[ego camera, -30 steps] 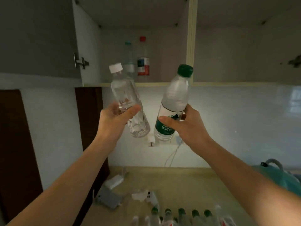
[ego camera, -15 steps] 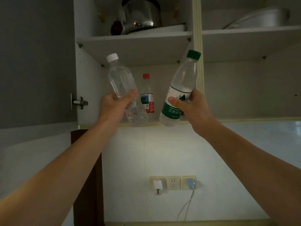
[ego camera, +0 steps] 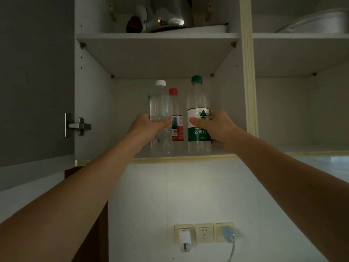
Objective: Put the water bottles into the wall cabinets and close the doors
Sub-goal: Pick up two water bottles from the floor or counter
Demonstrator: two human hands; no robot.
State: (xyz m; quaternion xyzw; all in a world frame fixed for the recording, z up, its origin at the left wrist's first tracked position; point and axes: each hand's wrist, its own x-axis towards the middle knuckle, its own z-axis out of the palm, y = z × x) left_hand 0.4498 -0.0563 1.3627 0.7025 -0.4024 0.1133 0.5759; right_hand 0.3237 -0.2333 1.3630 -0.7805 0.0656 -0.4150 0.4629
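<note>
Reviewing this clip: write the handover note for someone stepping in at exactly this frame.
Left hand grips the white-capped bottle, upright, on or just above the lower shelf of the left cabinet bay.
Right hand grips the green-capped bottle, upright beside it on the same shelf.
A red-capped bottle already stands behind them; another seems hidden behind the white-capped one.
Done: both bottles brought into the cabinet.
Left: release both and close the doors; the left door is open. More bottles may remain out of view.
</note>
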